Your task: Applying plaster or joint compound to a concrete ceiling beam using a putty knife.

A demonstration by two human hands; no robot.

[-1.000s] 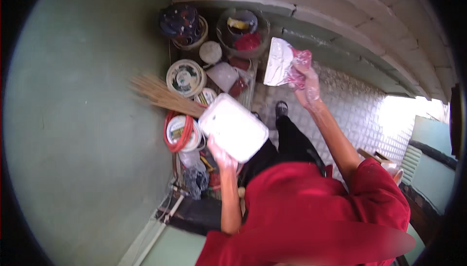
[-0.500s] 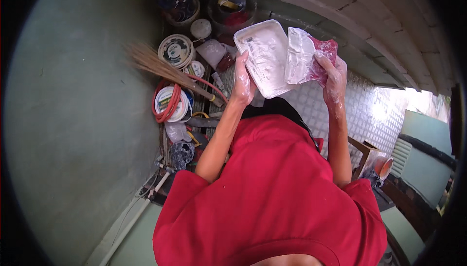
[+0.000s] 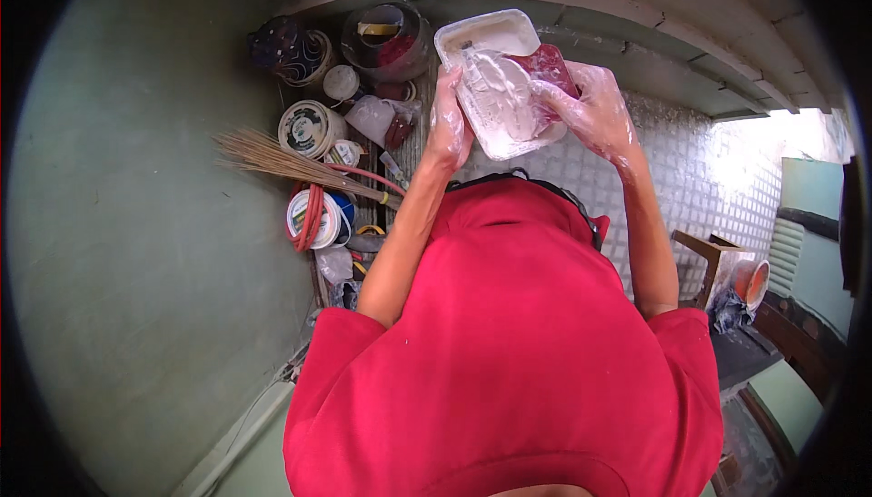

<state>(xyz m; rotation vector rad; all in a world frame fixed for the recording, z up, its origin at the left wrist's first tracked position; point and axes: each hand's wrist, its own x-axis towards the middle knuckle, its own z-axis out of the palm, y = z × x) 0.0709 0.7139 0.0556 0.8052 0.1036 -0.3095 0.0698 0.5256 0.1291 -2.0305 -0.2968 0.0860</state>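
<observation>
My left hand [image 3: 448,126] grips the left side of a shallow white tray [image 3: 498,30], its thumb over the rim. White paste [image 3: 498,88] is smeared across the tray's inside. My right hand [image 3: 598,114] is closed around a red putty spreader [image 3: 550,66], thumb on top. The spreader's paste-coated blade lies over the right part of the tray, against the paste; its front edge is hard to make out. White residue coats the fingers of both hands.
At the left, a straw broom [image 3: 300,163] lies across lidded tubs [image 3: 311,129] and a coiled red hose [image 3: 312,217]. A clear round container [image 3: 386,43] stands behind them. A green wall [image 3: 154,224] rises left, a block wall [image 3: 581,6] at the far side. A wooden box [image 3: 718,265] stands right on tiled floor [image 3: 618,215].
The spreader, held up beside the tray with its paste-covered face showing, has moved left and turned over onto the tray. The view has shifted slightly.
</observation>
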